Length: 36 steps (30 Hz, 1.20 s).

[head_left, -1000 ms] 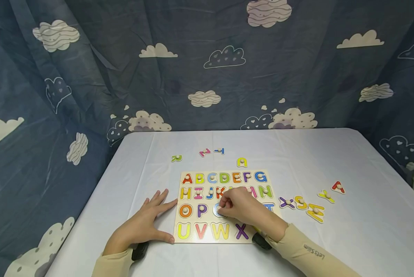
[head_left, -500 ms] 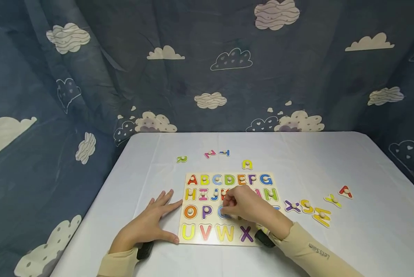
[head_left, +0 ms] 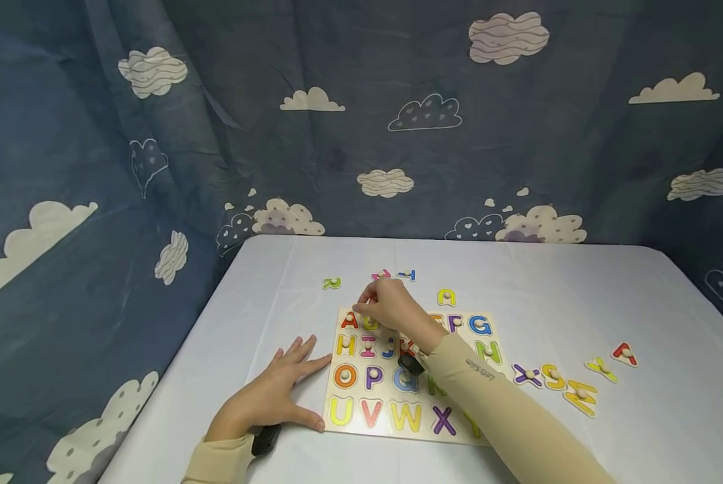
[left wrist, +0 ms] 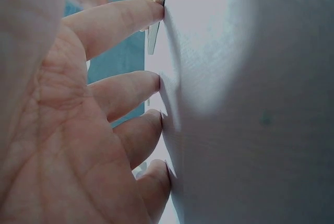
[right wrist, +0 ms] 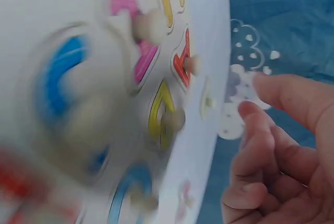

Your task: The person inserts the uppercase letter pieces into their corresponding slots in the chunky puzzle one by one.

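While the left hand (head_left: 270, 396) lies flat, fingers spread, touching the puzzle board's (head_left: 391, 430) left edge, the right hand (head_left: 391, 306) hovers over the top row, fingers loosely curled, holding nothing, near the green R (head_left: 332, 284).

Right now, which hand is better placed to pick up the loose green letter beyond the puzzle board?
Probably the right. The right hand is raised over the board's far left corner, close to the green letter. The left hand lies flat on the table against the board's near left edge, farther away.
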Motion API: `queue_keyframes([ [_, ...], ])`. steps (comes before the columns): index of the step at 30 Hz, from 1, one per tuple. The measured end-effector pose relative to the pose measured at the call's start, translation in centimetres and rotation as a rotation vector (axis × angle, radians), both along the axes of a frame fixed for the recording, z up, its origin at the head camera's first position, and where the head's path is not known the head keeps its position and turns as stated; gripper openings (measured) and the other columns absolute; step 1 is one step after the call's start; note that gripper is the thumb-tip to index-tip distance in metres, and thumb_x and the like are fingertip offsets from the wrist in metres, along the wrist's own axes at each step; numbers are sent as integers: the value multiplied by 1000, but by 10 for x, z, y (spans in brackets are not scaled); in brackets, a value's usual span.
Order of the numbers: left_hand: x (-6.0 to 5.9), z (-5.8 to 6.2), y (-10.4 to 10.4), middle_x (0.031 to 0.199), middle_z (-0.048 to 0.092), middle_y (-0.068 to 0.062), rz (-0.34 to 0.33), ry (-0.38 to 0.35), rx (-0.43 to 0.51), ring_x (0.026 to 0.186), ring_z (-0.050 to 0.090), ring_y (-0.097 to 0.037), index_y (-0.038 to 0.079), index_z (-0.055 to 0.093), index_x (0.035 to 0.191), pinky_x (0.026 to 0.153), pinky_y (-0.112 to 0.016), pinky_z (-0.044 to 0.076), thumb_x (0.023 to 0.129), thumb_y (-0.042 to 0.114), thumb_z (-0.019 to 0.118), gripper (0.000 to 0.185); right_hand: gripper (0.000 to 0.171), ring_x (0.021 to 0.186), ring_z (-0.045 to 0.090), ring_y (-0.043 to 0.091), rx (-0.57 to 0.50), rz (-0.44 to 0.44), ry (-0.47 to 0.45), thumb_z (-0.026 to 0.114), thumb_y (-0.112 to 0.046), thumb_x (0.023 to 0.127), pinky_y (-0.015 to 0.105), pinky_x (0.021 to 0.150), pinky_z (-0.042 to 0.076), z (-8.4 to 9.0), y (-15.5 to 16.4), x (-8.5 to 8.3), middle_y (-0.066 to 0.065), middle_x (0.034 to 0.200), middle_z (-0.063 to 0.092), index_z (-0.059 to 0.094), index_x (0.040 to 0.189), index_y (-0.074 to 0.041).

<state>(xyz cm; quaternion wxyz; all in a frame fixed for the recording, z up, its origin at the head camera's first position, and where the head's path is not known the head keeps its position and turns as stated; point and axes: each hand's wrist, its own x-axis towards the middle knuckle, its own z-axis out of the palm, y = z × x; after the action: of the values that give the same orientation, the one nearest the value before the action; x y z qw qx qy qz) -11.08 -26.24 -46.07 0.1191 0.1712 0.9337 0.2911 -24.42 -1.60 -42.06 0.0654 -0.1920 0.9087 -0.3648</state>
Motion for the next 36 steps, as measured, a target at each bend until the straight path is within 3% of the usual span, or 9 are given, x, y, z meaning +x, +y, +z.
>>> queue_keyframes([
  [7, 5, -4, 5, 179, 22, -20, -15, -13, 18, 168, 10, -47, 18, 55, 158, 133, -73, 7, 64, 52, 101, 110, 25, 54, 52, 10, -60, -118, -58, 80, -24, 98, 21, 48, 39, -21, -40, -32, 5, 68, 67, 72, 82, -6],
  [13, 11, -2, 4, 178, 22, -22, -10, -13, 37, 167, 10, -49, 15, 56, 158, 131, -75, 6, 63, 49, 102, 111, 28, 68, 58, 15, 9, -186, -8, 81, -25, 97, 25, 61, 49, -30, -68, -49, 10, 84, 76, 74, 81, -3],
  [18, 13, -3, 3, 178, 23, -22, -6, -8, 38, 166, 12, -50, 16, 56, 158, 131, -75, 8, 63, 50, 102, 111, 29, 72, 64, 19, 66, -195, 5, 83, -24, 96, 36, 74, 63, -30, -80, -55, 18, 96, 81, 78, 95, 5],
  [23, 11, -4, 1, 178, 23, -22, -8, 2, 32, 166, 12, -50, 17, 55, 158, 131, -75, 9, 63, 52, 101, 111, 36, 71, 64, 19, 94, -210, 36, 84, -22, 95, 37, 75, 65, -31, -86, -63, 22, 102, 80, 76, 110, 9],
  [36, 1, 3, -3, 178, 21, -22, -30, 19, 3, 167, 12, -49, 15, 53, 160, 130, -76, 10, 65, 52, 100, 112, 29, 72, 62, 20, 132, -181, 76, 84, -17, 94, 38, 76, 63, -22, -93, -77, 20, 98, 80, 76, 105, 8],
])
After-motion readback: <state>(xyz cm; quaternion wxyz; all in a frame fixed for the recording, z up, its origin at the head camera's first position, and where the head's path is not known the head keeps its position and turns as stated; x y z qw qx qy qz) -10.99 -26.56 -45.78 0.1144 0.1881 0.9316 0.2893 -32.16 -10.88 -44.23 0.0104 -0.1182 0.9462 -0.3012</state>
